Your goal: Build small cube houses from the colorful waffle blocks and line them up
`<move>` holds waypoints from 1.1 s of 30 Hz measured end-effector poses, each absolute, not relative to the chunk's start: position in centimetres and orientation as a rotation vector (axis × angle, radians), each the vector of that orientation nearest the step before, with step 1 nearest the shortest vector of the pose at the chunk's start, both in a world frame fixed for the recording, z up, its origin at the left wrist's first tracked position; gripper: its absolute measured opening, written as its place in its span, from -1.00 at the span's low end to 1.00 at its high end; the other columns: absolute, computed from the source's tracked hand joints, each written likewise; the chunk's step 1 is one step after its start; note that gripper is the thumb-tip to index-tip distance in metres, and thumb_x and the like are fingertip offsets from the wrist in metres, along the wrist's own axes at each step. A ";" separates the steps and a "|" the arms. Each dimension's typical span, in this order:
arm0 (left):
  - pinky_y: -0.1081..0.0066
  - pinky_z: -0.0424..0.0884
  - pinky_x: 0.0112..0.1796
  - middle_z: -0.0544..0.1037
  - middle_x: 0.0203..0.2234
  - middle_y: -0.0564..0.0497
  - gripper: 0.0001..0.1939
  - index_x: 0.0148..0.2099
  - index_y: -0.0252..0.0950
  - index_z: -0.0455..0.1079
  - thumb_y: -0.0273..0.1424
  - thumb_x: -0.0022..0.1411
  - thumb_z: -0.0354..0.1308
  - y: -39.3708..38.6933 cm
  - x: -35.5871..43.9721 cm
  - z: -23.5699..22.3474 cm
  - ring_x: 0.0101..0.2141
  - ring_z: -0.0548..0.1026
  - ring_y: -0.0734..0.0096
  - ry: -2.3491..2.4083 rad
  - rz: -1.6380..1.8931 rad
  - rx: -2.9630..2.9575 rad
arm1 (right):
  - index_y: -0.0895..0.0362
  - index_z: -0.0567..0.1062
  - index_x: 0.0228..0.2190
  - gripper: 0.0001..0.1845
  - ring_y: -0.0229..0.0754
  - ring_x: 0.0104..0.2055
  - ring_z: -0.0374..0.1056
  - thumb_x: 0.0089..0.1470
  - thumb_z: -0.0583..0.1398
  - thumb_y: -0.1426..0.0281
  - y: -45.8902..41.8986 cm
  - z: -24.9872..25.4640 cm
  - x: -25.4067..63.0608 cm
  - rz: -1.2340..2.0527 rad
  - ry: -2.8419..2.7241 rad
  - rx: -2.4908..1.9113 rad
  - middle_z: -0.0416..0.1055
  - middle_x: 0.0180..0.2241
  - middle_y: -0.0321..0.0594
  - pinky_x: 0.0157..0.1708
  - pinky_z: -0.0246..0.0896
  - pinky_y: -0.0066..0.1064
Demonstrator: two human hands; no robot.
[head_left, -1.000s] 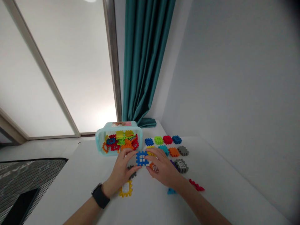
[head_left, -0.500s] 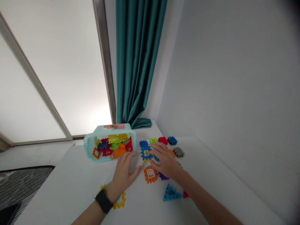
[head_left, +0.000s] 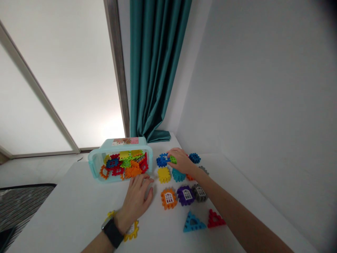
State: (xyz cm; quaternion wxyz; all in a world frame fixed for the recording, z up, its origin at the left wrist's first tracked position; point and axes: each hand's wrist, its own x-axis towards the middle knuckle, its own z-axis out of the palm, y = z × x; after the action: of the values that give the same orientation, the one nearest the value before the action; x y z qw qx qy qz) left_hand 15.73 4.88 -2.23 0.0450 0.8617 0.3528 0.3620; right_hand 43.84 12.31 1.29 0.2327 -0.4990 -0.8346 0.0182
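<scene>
My right hand [head_left: 181, 161] is curled over a green waffle block [head_left: 173, 160] at the back of the pieces, and the block sits against a blue waffle block [head_left: 162, 160]. My left hand [head_left: 137, 198] lies flat on the white table [head_left: 79, 196], fingers apart, just in front of a clear plastic box [head_left: 119, 160] with an aqua rim. The box lies on its side, full of mixed blocks. Under my left wrist is a yellow frame block [head_left: 134, 228]. A yellow block [head_left: 164, 174] and a teal block [head_left: 178, 175] lie between my hands.
Orange [head_left: 169, 198], purple [head_left: 185, 195] and grey [head_left: 199, 193] window blocks stand in a row. Blue [head_left: 193, 223] and red [head_left: 215, 219] triangular blocks lie nearer me. A white wall [head_left: 250, 88] runs along the right, with a teal curtain [head_left: 155, 70] behind. A dark striped mat [head_left: 18, 203] lies lower left.
My right hand has moved back to the far row, uncovering the window blocks. The blue block no longer lies on the yellow one. My left hand has shifted slightly nearer me.
</scene>
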 end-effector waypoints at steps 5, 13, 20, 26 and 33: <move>0.12 0.34 -0.10 0.48 -0.13 -0.12 -0.75 -0.04 -0.24 0.41 -0.53 0.26 0.05 4.8 15.8 -2.1 -0.10 0.45 0.10 1.079 1.070 2.625 | 0.10 0.51 -0.19 -0.75 0.02 0.11 0.31 0.02 0.33 0.42 13.5 0.8 43.7 0.100 -2.321 -1.383 0.51 -0.04 -0.10 0.15 0.13 -0.06; 0.13 0.34 -0.09 0.47 -0.13 -0.12 -0.76 -0.05 -0.24 0.40 -0.54 0.27 0.05 4.9 15.8 -2.2 -0.09 0.44 0.11 1.057 1.076 2.617 | 0.08 0.52 -0.27 -0.83 0.02 0.09 0.32 0.02 0.32 0.43 14.0 0.4 43.4 0.164 -2.369 -1.400 0.53 -0.08 -0.13 0.14 0.12 -0.09; 0.12 0.35 -0.08 0.47 -0.11 -0.13 -0.75 -0.04 -0.23 0.40 -0.54 0.27 0.05 4.9 15.7 -2.2 -0.08 0.44 0.11 1.055 1.066 2.618 | 0.06 0.53 -0.20 -0.76 0.02 0.09 0.33 0.02 0.33 0.43 14.2 0.3 43.1 0.183 -2.389 -1.402 0.53 -0.07 -0.14 0.16 0.09 -0.08; 0.12 0.35 -0.07 0.48 -0.12 -0.12 -0.76 -0.04 -0.22 0.40 -0.54 0.28 0.05 4.8 15.8 -2.2 -0.08 0.44 0.12 1.055 1.078 2.617 | 0.06 0.53 -0.20 -0.76 0.02 0.09 0.34 0.02 0.33 0.40 14.5 0.0 43.1 0.185 -2.393 -1.424 0.54 -0.10 -0.14 0.16 0.08 -0.09; 0.11 0.35 -0.07 0.48 -0.12 -0.12 -0.75 -0.04 -0.22 0.40 -0.54 0.27 0.05 4.8 15.8 -2.2 -0.08 0.44 0.12 1.057 1.064 2.614 | 0.06 0.54 -0.22 -0.75 0.04 0.08 0.36 -0.01 0.36 0.39 14.6 -0.2 43.2 0.191 -2.394 -1.447 0.56 -0.11 -0.15 0.14 0.07 -0.10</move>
State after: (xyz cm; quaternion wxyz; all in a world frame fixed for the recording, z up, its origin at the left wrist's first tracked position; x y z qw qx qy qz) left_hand 15.76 4.82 -2.16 0.0640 0.8655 0.3500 0.3525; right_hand 43.23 14.63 -0.19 0.1682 -0.5086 -0.8417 0.0671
